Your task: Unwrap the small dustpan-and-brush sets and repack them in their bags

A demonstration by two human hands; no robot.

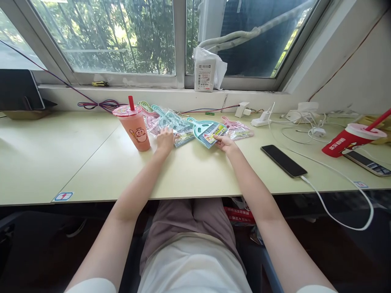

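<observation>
My right hand [224, 143] pinches the lower right corner of a teal mini dustpan and brush set [205, 129] with a yellow-green label. The set is tilted above the table, handle pointing up and left. My left hand [165, 139] rests with curled fingers on a light blue dustpan set [183, 135] in clear plastic; its fingertips are partly hidden. Behind that hand, more wrapped sets in blue, pink and green [147, 107] overlap in a pile. To the right of the held set lies a pink wrapped dustpan set [236, 128].
A pink drink cup with a straw [136, 130] stands just left of my left hand. On the right are a black phone [284, 161] on a white cable, a tilted red cup [351, 140], another phone [368, 162] and a white power strip [262, 119]. The table edge [195, 198] is near my lap.
</observation>
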